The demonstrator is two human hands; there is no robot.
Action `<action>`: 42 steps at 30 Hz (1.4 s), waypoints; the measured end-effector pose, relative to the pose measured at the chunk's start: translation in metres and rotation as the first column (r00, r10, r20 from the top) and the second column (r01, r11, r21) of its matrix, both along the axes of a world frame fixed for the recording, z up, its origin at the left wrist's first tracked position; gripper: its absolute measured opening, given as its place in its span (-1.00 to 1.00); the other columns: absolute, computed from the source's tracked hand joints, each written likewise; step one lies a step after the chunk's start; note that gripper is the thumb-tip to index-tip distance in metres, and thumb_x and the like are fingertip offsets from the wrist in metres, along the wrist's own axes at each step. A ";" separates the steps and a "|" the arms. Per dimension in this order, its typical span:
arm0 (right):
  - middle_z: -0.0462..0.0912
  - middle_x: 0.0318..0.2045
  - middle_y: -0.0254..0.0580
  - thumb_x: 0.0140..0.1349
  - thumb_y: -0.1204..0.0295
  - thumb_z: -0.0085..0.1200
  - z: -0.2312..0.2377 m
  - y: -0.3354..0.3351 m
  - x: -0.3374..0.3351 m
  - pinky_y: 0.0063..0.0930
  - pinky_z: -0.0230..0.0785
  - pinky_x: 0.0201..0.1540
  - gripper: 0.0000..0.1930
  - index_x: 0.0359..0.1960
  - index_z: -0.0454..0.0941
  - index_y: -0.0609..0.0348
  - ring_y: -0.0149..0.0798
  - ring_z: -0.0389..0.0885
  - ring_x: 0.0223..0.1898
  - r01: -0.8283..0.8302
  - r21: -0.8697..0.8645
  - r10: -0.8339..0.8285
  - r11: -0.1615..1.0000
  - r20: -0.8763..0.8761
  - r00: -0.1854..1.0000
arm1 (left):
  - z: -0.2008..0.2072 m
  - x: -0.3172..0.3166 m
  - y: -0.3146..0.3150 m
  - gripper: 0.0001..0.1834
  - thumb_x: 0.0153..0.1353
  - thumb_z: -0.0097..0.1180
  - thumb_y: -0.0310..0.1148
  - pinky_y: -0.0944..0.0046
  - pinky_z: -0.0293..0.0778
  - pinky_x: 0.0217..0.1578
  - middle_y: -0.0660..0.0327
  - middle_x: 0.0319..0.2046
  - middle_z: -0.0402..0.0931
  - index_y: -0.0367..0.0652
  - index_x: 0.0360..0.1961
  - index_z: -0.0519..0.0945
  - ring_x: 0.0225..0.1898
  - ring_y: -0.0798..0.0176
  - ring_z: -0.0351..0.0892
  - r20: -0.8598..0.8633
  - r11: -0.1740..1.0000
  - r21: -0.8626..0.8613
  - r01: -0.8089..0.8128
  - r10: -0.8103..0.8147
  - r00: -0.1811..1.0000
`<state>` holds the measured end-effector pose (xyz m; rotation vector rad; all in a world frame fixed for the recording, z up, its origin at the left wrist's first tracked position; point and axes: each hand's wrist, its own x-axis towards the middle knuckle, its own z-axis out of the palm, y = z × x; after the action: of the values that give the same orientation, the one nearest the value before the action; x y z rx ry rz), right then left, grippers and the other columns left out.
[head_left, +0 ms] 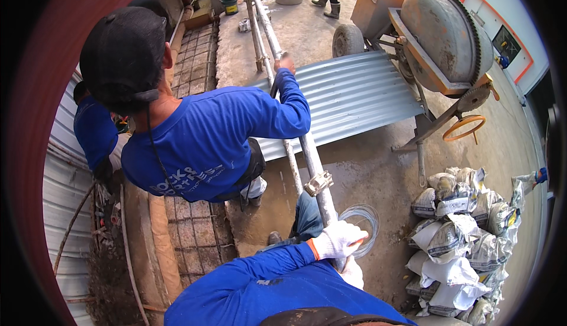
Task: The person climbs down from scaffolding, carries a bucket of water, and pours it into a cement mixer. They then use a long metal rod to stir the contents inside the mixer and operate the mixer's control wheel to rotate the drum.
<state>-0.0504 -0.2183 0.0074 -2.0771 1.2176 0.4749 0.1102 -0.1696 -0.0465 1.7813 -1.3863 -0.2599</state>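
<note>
My left hand (339, 240), in a white knit glove with an orange cuff, wraps round the near end of a long grey scaffold pipe (325, 205). Just below it, my right hand (352, 273), gloved in white too, is closed on the same pipe; part of it is hidden. A metal clamp (319, 183) sits on the pipe beyond my hands. Farther along, a co-worker (195, 131) in a blue shirt and black cap grips the pipe with a bare hand (285, 63). A coil of thin wire (373, 219) lies on the floor beside my hands.
A corrugated metal sheet (360, 95) slopes by the concrete mixer (440, 33). Stacked bags (460, 237) stand at right. Rebar mesh (195, 231) lies in a strip at left, where another person (94, 125) bends. A second pipe (293, 169) runs alongside mine.
</note>
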 end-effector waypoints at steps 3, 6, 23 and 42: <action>0.80 0.12 0.13 0.16 -0.12 0.48 0.011 -0.003 0.005 0.03 0.56 0.30 -0.13 0.48 0.50 -0.08 0.25 0.76 0.21 -0.011 0.070 0.013 0.998 -0.028 1.000 | 0.000 0.000 0.000 -0.75 0.37 0.27 -0.25 -0.01 0.59 -0.29 0.22 -0.44 0.63 -0.01 0.02 0.76 -0.39 0.03 0.70 0.009 1.000 -0.027 -0.007 0.007 1.000; 0.80 0.11 0.13 0.14 -0.12 0.49 0.012 -0.002 0.002 0.02 0.56 0.28 -0.12 0.47 0.51 -0.09 0.24 0.75 0.21 0.020 0.100 -0.025 0.995 0.050 0.998 | 0.001 0.000 0.000 -0.74 0.36 0.28 -0.25 -0.01 0.60 -0.29 0.22 -0.43 0.64 -0.01 0.02 0.76 -0.38 0.03 0.71 0.003 1.000 -0.026 -0.006 0.006 1.000; 0.76 0.16 0.16 0.15 -0.17 0.48 0.013 -0.006 0.000 0.03 0.53 0.32 -0.06 0.52 0.43 -0.09 0.25 0.72 0.24 -0.006 0.142 -0.010 0.990 0.105 0.994 | 0.002 0.002 0.001 -0.71 0.36 0.29 -0.24 0.02 0.59 -0.29 0.26 -0.41 0.63 0.01 0.06 0.74 -0.35 0.09 0.72 0.005 1.000 -0.017 0.008 -0.007 1.000; 0.79 0.01 0.29 0.17 -0.15 0.47 -0.011 -0.002 -0.002 0.11 0.60 0.17 -0.13 0.42 0.48 0.02 0.35 0.75 0.14 -0.040 -0.019 0.039 0.999 -0.042 0.998 | -0.006 -0.004 -0.001 -0.77 0.41 0.21 -0.24 -0.02 0.59 -0.22 0.17 -0.38 0.66 0.02 0.02 0.72 -0.30 0.01 0.71 -0.008 0.999 -0.032 0.008 -0.008 1.000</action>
<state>-0.0529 -0.2199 -0.0035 -2.1215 1.2113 0.5286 0.1059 -0.1705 -0.0523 1.7469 -1.3848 -0.2483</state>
